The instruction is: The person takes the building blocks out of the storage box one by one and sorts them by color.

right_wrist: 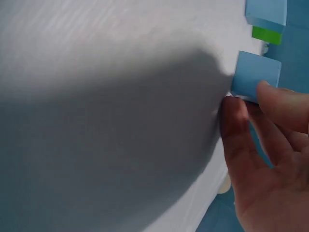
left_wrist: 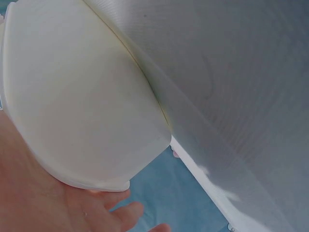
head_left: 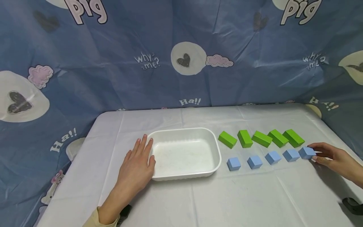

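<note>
A white rectangular tray (head_left: 184,175) lies on the table, its inside bare. My left hand (head_left: 137,168) rests along the tray's left rim with its fingers stretched out. In the left wrist view, the fingers of that hand (left_wrist: 72,205) lie against the tray's curved edge (left_wrist: 91,116). At the right end of a row of blue cubes, my right hand (head_left: 336,159) pinches the last blue cube (head_left: 307,153) between thumb and fingers. The right wrist view shows the thumb (right_wrist: 277,101) on a face of this blue cube (right_wrist: 256,75).
Several other blue cubes (head_left: 254,162) form a row to the tray's right. Behind them runs a row of several green rectangular blocks (head_left: 262,139), set at various angles. A white cloth (head_left: 227,201) covers the table, and a blue printed curtain (head_left: 156,85) hangs behind it.
</note>
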`<state>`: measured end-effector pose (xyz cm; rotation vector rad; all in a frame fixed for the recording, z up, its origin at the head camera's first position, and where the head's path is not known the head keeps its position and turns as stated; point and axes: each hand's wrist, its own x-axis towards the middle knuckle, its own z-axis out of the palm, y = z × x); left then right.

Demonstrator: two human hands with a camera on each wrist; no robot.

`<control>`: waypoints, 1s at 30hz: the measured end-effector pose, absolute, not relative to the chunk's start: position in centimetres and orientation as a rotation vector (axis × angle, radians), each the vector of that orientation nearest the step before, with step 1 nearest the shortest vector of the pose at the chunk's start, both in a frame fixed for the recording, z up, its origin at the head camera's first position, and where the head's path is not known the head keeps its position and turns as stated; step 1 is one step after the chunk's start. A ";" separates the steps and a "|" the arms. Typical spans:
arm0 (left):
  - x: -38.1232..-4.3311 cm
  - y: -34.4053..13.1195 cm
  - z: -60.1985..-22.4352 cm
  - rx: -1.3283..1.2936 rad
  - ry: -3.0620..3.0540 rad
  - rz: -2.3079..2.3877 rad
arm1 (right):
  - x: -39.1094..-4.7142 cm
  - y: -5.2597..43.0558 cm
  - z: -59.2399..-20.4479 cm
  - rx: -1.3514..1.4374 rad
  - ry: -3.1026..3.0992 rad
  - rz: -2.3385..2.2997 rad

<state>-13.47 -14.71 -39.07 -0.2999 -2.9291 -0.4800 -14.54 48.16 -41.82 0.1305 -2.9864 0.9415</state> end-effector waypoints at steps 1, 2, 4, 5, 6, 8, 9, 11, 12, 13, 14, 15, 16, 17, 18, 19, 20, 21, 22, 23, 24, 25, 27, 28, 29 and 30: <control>-13.5 -14.7 -39.1 -0.299 -2.928 -0.480 | -14.6 48.3 -41.9 0.134 -2.995 0.930; -13.5 -14.7 -39.1 -0.299 -2.926 -0.480 | -14.7 48.4 -42.0 0.142 -2.994 0.922; -13.5 -14.7 -39.1 -0.298 -2.924 -0.483 | -14.8 48.7 -42.2 0.155 -2.988 0.918; -13.5 -14.7 -39.1 -0.298 -2.924 -0.484 | -14.9 48.8 -42.2 0.170 -2.981 0.932; -13.5 -14.8 -39.1 -0.297 -2.924 -0.484 | -14.9 48.9 -42.3 0.180 -2.975 0.948; -13.6 -14.8 -39.1 -0.298 -2.924 -0.484 | -14.9 49.0 -42.4 0.205 -2.954 0.993; -13.6 -14.8 -39.1 -0.299 -2.925 -0.487 | -14.8 49.0 -42.5 0.224 -2.939 1.016; -13.6 -14.7 -39.1 -0.300 -2.927 -0.494 | -14.7 49.0 -42.5 0.257 -2.904 1.035; -13.6 -14.7 -39.1 -0.301 -2.928 -0.497 | -14.6 48.9 -42.5 0.254 -2.894 1.029; -13.7 -14.7 -39.2 -0.301 -2.928 -0.499 | -14.5 49.0 -42.6 0.266 -2.873 1.024; -13.7 -14.7 -39.2 -0.299 -2.929 -0.502 | -14.5 49.0 -42.6 0.266 -2.861 1.014; -13.7 -14.7 -39.2 -0.299 -2.929 -0.506 | -14.4 49.0 -42.6 0.240 -2.859 0.997; -13.7 -14.7 -39.2 -0.299 -2.930 -0.508 | -14.4 49.1 -42.5 0.213 -2.855 0.989; -13.7 -14.7 -39.2 -0.302 -2.932 -0.507 | -14.3 49.2 -42.4 0.195 -2.845 0.989; -13.7 -14.7 -39.2 -0.304 -2.935 -0.507 | -14.2 49.2 -42.3 0.188 -2.826 1.003; -13.7 -14.8 -39.2 -0.308 -2.941 -0.511 | -14.2 49.3 -42.1 0.176 -2.808 1.019; -13.7 -14.8 -39.1 -0.316 -2.947 -0.510 | -14.1 49.3 -42.0 0.159 -2.797 1.026; -13.8 -14.9 -39.0 -0.324 -2.955 -0.514 | -14.0 49.2 -41.7 0.149 -2.772 1.035; -13.8 -15.1 -39.0 -0.332 -2.964 -0.521 | -13.9 49.1 -41.7 0.151 -2.740 1.019; -13.8 -15.2 -38.8 -0.339 -2.973 -0.534 | -14.0 48.9 -41.7 0.146 -2.712 1.000; -13.8 -15.3 -38.7 -0.343 -2.981 -0.556 | -14.0 48.5 -41.4 0.111 -2.704 0.975; -13.8 -15.5 -38.5 -0.347 -2.987 -0.572 | -14.0 47.9 -41.0 0.069 -2.707 0.942; -14.0 -15.7 -38.1 -0.347 -2.987 -0.607 | -14.2 46.2 -40.0 -0.008 -2.711 0.871; -14.1 -15.7 -37.8 -0.346 -2.981 -0.618 | -14.3 45.3 -39.5 -0.044 -2.726 0.835; -14.2 -15.7 -37.6 -0.344 -2.976 -0.627 | -14.4 44.1 -38.6 -0.079 -2.755 0.824; -14.4 -15.7 -37.4 -0.344 -2.969 -0.624 | -14.6 42.9 -37.8 -0.090 -2.786 0.822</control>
